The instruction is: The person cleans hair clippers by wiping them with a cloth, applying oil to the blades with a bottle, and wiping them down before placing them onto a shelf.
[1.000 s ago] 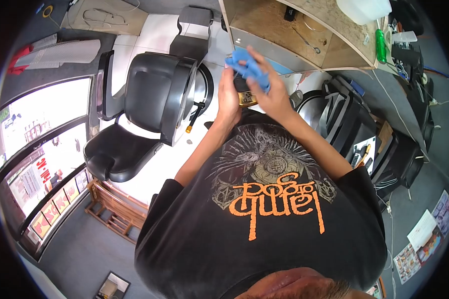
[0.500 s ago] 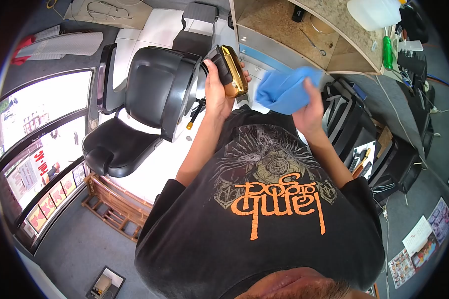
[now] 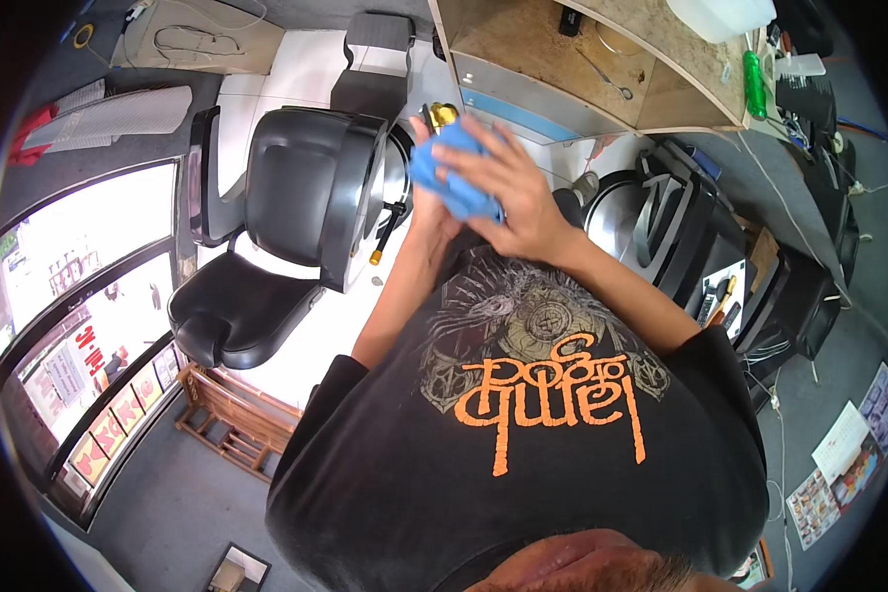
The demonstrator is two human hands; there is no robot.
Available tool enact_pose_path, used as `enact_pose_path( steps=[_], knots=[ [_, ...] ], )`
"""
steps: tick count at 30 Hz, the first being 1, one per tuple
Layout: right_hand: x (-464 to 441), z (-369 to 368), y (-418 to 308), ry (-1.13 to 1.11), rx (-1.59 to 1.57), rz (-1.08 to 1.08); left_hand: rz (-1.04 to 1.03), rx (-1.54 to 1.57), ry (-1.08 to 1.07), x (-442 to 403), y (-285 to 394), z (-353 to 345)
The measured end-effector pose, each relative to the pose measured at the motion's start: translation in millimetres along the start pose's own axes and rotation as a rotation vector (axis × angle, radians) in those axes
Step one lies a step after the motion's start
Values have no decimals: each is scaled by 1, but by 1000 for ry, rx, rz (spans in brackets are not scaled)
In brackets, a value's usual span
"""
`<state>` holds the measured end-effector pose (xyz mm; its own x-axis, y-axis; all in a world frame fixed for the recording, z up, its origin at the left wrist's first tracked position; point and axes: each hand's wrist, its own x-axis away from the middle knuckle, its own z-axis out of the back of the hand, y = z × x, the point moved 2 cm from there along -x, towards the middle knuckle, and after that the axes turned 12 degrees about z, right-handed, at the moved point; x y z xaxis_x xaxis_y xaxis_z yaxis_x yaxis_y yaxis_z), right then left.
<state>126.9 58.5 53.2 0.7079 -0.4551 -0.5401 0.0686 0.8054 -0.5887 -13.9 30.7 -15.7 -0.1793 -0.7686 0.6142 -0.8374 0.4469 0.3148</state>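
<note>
My left hand (image 3: 427,212) is closed around a shiny gold-and-black boxy device (image 3: 444,114), held in front of my chest. Only its gold top end shows; the cloth and my fingers hide the rest. My right hand (image 3: 523,192) presses a blue cloth (image 3: 456,170) over the device, fingers bent across it and slightly blurred. Both hands meet around the cloth.
A black barber chair (image 3: 301,187) stands to the left, with a wooden bench (image 3: 232,419) behind it. At upper right is a worn counter (image 3: 651,25) with scissors (image 3: 607,77) on its lower shelf and a green bottle (image 3: 754,84) at its edge. More black chairs (image 3: 681,227) stand at right.
My right hand has moved left with the blue cloth, from apart on the right to against the device. My left hand still holds the device, now mostly covered.
</note>
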Motion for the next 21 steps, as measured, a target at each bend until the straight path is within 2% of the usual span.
enact_pose_path(
  steps=[1, 4, 5, 6, 9, 11, 12, 14, 15, 18, 20, 21],
  knots=[
    [4, -1, -5, -17, -24, 35, 65, 81, 24, -1, 5, 0],
    [17, 9, -14, -92, -325, 81, -7, -17, -45, -15, 21, 27],
    [35, 9, -10, -70, -536, -144, 6, 126, 43, -15, 20, 26],
    [54, 6, -8, -48, -745, -376, 0, 215, -11, -10, 25, 18],
    [71, 12, -5, 328, -1089, -947, -111, 118, -111, -1, 31, 13],
    [58, 12, 3, 673, -1173, -960, -122, 82, -160, -1, 32, 19],
    [49, 12, 7, 853, -1206, -961, -160, 9, -90, 1, 32, 15],
    [42, 13, 18, 1003, -1086, -1001, -236, -136, 51, 9, 29, 4],
    [40, 13, 24, 1078, -1024, -1016, -228, -119, -15, 9, 29, 3],
    [38, 12, 40, 1067, -761, -931, -122, -137, -98, 9, 26, -5],
    [34, 17, 39, 742, -552, -894, -98, -122, -124, 6, 19, -2],
    [26, 17, 38, 630, -477, -784, -91, -108, -121, 6, 14, -5]
  ],
)
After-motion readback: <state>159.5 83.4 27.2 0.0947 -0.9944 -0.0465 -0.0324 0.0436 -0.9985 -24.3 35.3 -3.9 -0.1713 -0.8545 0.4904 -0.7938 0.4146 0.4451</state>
